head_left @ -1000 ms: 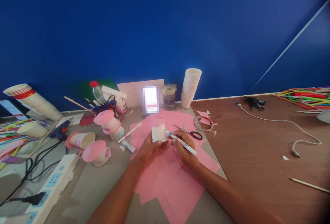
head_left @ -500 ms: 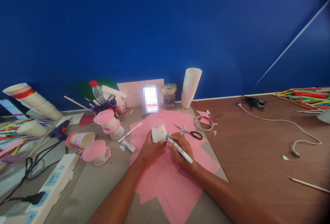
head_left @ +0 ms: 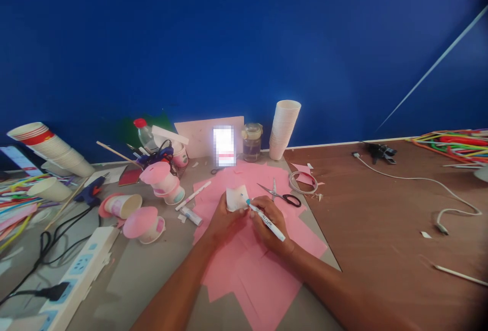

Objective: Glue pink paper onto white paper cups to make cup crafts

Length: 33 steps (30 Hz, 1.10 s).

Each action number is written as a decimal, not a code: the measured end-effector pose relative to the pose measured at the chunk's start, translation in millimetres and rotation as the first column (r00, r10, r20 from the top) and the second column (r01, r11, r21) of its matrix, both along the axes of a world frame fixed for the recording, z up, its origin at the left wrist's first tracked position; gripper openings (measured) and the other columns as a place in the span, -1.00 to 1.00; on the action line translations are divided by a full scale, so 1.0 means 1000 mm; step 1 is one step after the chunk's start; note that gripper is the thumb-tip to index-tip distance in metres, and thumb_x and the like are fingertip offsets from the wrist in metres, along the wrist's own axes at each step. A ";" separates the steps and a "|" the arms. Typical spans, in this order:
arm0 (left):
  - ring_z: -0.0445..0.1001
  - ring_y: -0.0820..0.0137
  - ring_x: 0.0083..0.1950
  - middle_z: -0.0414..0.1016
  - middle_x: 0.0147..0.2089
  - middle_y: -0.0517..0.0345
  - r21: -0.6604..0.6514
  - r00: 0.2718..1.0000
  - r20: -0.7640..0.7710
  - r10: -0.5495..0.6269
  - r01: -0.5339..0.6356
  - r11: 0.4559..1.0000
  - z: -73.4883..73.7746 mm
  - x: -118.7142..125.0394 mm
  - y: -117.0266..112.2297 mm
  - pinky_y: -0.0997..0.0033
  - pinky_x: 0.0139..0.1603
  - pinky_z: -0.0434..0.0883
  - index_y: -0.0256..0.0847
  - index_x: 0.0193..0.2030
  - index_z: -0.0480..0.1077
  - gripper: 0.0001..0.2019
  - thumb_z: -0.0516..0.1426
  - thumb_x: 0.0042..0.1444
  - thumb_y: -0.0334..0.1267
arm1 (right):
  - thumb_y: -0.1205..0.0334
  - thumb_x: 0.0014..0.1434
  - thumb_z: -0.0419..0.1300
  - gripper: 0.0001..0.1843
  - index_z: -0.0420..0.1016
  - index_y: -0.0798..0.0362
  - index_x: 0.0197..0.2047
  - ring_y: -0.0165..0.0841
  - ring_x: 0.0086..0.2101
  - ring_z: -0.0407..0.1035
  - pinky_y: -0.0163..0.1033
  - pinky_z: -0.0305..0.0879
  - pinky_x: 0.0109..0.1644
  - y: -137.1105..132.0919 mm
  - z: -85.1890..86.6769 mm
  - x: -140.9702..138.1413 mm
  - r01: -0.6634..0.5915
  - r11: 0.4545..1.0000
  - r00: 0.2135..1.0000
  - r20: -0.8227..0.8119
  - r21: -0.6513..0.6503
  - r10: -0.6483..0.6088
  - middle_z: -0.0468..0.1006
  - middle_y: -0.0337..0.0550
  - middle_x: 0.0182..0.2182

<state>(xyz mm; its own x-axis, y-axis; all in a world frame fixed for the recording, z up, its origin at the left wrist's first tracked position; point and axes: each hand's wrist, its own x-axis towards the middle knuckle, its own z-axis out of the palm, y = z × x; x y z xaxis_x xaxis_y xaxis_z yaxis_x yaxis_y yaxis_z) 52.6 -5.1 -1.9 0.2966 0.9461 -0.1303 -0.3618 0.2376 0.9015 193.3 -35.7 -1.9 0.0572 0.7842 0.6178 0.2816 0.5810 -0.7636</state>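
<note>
My left hand (head_left: pixel 223 219) is closed around a small white paper cup (head_left: pixel 235 198), steadying it above the pink paper sheets (head_left: pixel 263 280). A small blue mark shows on the cup's side. In my right hand (head_left: pixel 269 221) is a white acrylic marker (head_left: pixel 270 223), gripped like a pen. Its blue tip end (head_left: pixel 248 202) is at the cup's right edge; whether it touches cannot be made out. Scissors (head_left: pixel 284 197) with black handles lie spread on the pink paper, just beyond my right hand.
Pink-topped paper cups (head_left: pixel 141 223), a glue gun (head_left: pixel 90 192) and a power strip (head_left: pixel 78 272) are at left. A phone with a blurred screen (head_left: pixel 224 145), a jar (head_left: pixel 251 143) and a cup stack (head_left: pixel 284 130) stand behind. A cable (head_left: pixel 412 173) lies at right.
The view has shifted slightly, so everything sits a little further right. Both hands keep their grips on the paper cup and marker, and the cup has turned a little.
</note>
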 end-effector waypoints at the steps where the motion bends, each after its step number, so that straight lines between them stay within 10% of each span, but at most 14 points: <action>1: 0.45 0.35 -0.21 0.45 -0.25 0.14 0.001 1.000 -0.009 0.005 -0.005 1.000 -0.001 0.000 0.000 0.29 -0.14 0.37 -0.18 -0.11 0.27 -0.56 0.32 -0.13 -0.28 | 0.38 0.12 0.09 -0.81 0.36 0.00 -0.17 -0.32 -0.31 0.35 -0.19 0.32 -0.27 0.000 0.001 0.000 0.003 1.000 1.000 0.004 0.004 -0.003 0.43 -0.13 -0.33; 33: 0.44 0.35 -0.21 0.44 -0.24 0.12 -0.007 1.000 -0.008 0.018 -0.018 1.000 -0.004 -0.002 0.000 0.27 -0.12 0.38 -0.18 -0.06 0.29 -0.53 0.32 -0.14 -0.27 | 0.37 0.13 0.07 -0.79 0.35 -0.01 -0.14 -0.31 -0.30 0.35 -0.16 0.33 -0.23 -0.001 0.002 0.001 -0.037 0.999 0.999 0.008 0.015 0.037 0.42 -0.12 -0.31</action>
<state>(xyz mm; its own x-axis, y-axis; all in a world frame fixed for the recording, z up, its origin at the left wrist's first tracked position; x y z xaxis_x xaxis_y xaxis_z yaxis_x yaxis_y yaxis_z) 51.0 -4.8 -5.5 0.2785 0.9503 -0.1390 -0.3592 0.2373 0.9026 194.0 -36.5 0.0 0.0239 0.7762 0.6301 0.2656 0.6027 -0.7525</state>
